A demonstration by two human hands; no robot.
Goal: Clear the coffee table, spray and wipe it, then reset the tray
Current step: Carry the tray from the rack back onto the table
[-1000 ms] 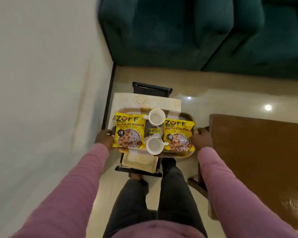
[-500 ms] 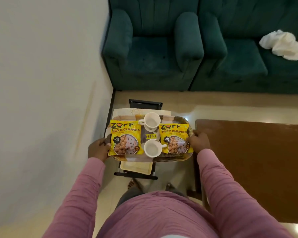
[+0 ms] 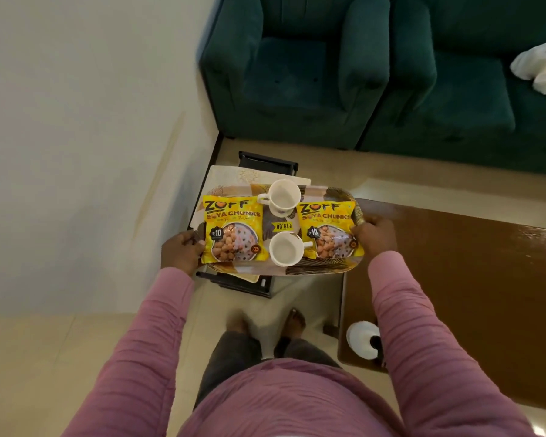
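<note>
Over side table (image 3: 230,176) | tray (image 3: 316,268) now nearer coffee table (image 3: 454,279) | left hand (image 3: 182,250), right hand (image 3: 375,234) gripping it

Two cups (image 3: 286,253) between two packets (image 3: 232,230) on tray (image 3: 316,269), coffee table (image 3: 454,279) rightward

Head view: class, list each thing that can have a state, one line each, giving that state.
Patterned oval tray, level, held at both ends.
Left hand, grips the tray's left end.
Right hand, grips the tray's right end.
White ceramic mugs, upright on the tray, looking empty.
Yellow soya chunk packets, lying flat on the tray.
White cloth, crumpled on the green sofa.
</note>
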